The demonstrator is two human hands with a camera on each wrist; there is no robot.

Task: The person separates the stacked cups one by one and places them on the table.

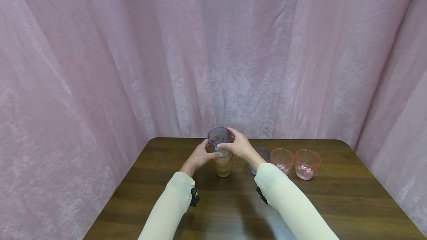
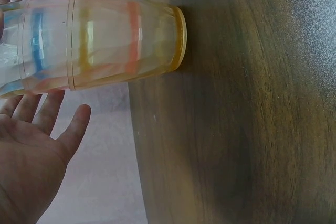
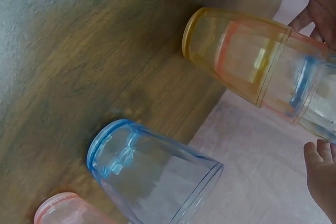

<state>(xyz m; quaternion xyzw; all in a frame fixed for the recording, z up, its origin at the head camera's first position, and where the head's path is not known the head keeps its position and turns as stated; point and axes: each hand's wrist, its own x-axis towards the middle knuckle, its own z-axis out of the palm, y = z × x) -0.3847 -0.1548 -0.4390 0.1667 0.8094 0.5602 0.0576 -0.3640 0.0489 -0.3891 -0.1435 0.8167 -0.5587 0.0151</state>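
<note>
A stack of nested clear plastic cups (image 2: 105, 40) stands upright on the table, a yellow cup (image 1: 223, 169) lowest and a blue-rimmed cup (image 1: 219, 132) on top. Blue, yellow and pink bands show through the walls. My left hand (image 1: 200, 156) holds the stack's upper part from the left, thumb across the front and fingers behind; its little finger stands off the wall in the left wrist view. From the right, my right hand (image 1: 238, 145) grips the blue-rimmed cup, thumb in front and fingers round the far side.
Right of the stack, a blue cup (image 3: 152, 171) stands partly behind my right wrist. Beside it are a pink cup (image 1: 281, 158) and another pink cup with an orange-red rim (image 1: 307, 164). The wooden table (image 1: 220, 214) ends at a pink curtain (image 1: 247, 66).
</note>
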